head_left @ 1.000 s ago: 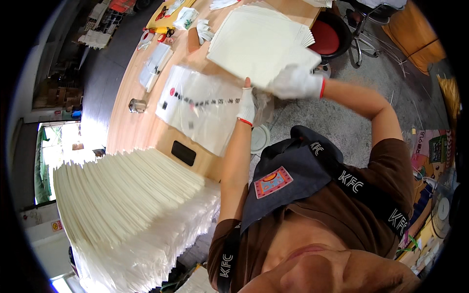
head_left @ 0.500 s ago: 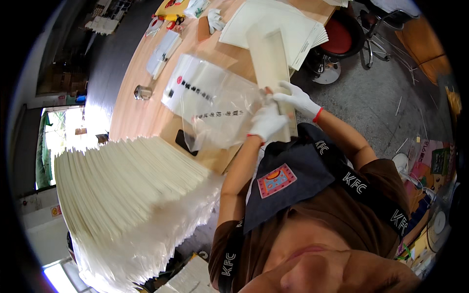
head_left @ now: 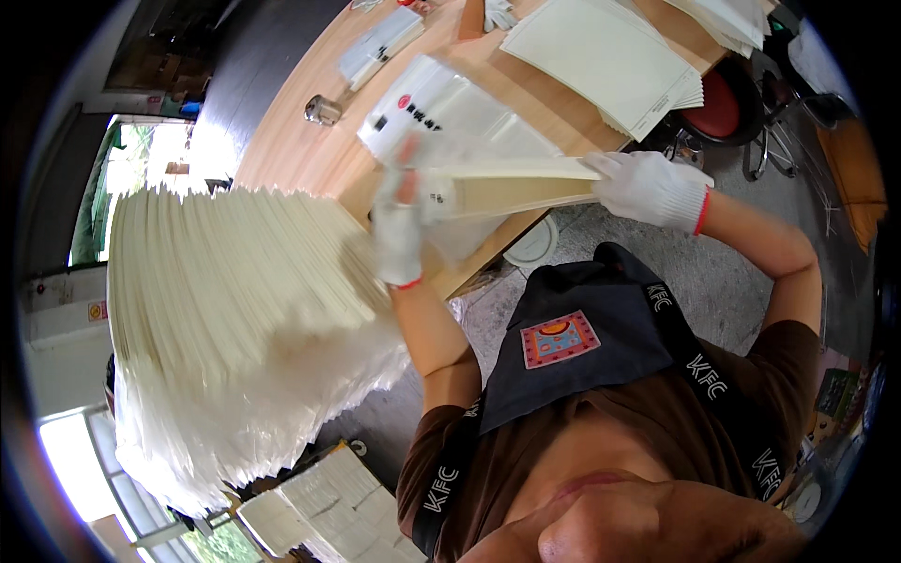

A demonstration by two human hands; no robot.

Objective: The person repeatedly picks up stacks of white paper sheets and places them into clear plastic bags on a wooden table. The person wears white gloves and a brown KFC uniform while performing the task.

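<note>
My right hand [head_left: 648, 190], in a white knit glove with a red cuff, is closed on the right end of a folded cream paper sheet [head_left: 511, 192]. The sheet is bowed lengthwise above the table's near edge. Its left end lies in or behind a clear plastic bag [head_left: 460, 230]; I cannot tell which. My left hand [head_left: 399, 230], gloved alike with bare fingertips, is at that left end, smeared by motion, and appears closed on the bag's film. Beyond lies a pile of clear printed bags [head_left: 441, 103] on the wooden table [head_left: 291, 141].
A tall stack of cream sheets in plastic sleeves [head_left: 235, 281] stands at the left. Flat cream sheets [head_left: 601, 66] lie at the table's far right, near a red-seated stool [head_left: 718, 103]. A metal cup [head_left: 322, 110] and a bundle of packets [head_left: 380, 47] stand farther left.
My hands have drawn apart: the left moved left with the film, the right moved right. The sheet has swung from pointing away to lying crosswise between them. The view has shifted.
</note>
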